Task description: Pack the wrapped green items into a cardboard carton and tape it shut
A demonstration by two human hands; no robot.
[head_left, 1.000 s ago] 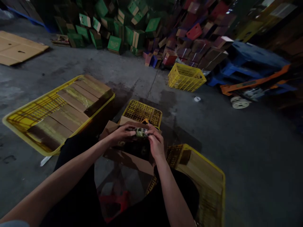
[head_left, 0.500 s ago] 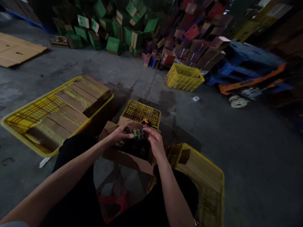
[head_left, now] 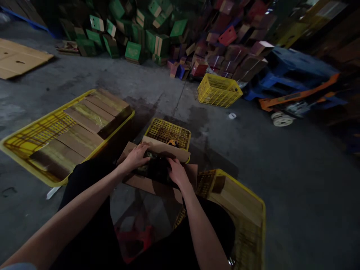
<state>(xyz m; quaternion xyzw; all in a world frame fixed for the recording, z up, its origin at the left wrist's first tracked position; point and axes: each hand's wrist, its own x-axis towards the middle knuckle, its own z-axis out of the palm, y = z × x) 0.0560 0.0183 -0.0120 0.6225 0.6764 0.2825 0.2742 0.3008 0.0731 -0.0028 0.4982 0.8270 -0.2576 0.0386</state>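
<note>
A cardboard box (head_left: 156,186) stands between my knees with its flaps up, partly resting over a yellow crate. Inside it lie dark, shiny contents (head_left: 154,165) that the shadow makes hard to name. My left hand (head_left: 136,156) reaches over the box's left end, thumb and fingers apart at the contents. At the right end, my right hand (head_left: 177,171) dips into the box, its fingertips lost in the dark. The far flap (head_left: 165,147) rises behind both hands.
A yellow crate (head_left: 172,129) sits just beyond the box. Closed cartons fill part of the large crate (head_left: 45,129) at left; another crate (head_left: 263,225) stands at right. Farther off are a yellow crate (head_left: 218,90), an orange pallet jack (head_left: 298,93) and piled green cartons (head_left: 133,51).
The dark green spotted pack held between both hands has gone down into the box. My hands have moved apart slightly, and the right one sits lower.
</note>
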